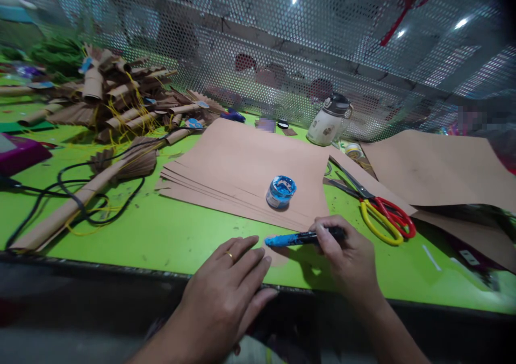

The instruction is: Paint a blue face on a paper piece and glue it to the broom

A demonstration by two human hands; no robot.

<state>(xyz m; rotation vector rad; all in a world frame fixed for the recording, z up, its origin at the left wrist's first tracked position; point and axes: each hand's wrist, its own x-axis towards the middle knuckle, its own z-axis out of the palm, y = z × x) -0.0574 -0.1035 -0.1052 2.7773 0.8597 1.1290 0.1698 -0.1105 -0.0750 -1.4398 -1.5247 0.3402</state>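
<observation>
– Step in hand?

– Looks like putting blue paint on a small brown paper piece (278, 257), flat on the green table (193, 229) near the front edge.

– And the grip?

– Right hand (346, 256): closed, thumb and fingers pinched round the dark end of a blue-coated tool (302, 238); brush or marker, hard to tell. Left hand (231, 283): spread and loose, fingertips beside the paper piece, holding nothing visible; whether pressing down, cannot tell.

– Called for next?

– Probably light strokes over the bare brown part, left fingertips clear of the wet tip. Perhaps more paint from the open jar (281, 192), on the paper stack (242, 154) just beyond.

– Room to move?

– Tight toward the front edge and toward the stack. Scissors (366, 193) near the right hand, on the far side. Widest bare green leftward, as far as a rolled paper stick (83, 194).
</observation>
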